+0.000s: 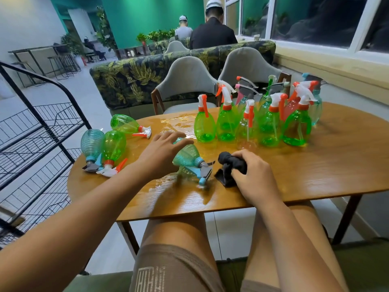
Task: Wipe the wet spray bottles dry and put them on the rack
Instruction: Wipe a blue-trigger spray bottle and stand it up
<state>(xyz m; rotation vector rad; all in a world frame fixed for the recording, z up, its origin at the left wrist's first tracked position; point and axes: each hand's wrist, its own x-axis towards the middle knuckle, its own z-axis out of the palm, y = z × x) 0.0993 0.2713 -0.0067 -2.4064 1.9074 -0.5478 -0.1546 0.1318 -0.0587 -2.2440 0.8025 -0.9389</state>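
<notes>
Person seated at a wooden table point(315, 171), bare knees under its near edge.

Left hand point(163, 152), middle of frame: fingers spread and nearly straight, laid over the base end of a teal bottle point(187, 158). Nothing gripped. Could not tell whether the fingertips pressed on the bottle or only brushed it. That bottle lay on its side at centre, nozzle pointing right, in a wet patch.

Right hand point(252, 175), just right of centre: fingers curled tight round a bunched black cloth point(231, 163). One end of the cloth stuck out above the knuckles, another touched the tabletop. Cloth just beside the bottle's nozzle, not on it.

Left of centre, at the table's left edge: three more bottles point(113, 147) on their sides, two green, one teal.

Upper right of centre: a cluster of upright bottles point(252, 123), mostly green with white and orange triggers, a few teal and red behind.

A puddle point(179, 121) shone on the tabletop between the lying and standing groups.

Left edge of frame: black wire rack point(42, 133) beside the table, no bottle seen on its visible shelves.

Two grey chairs point(185, 81) across the table.
</notes>
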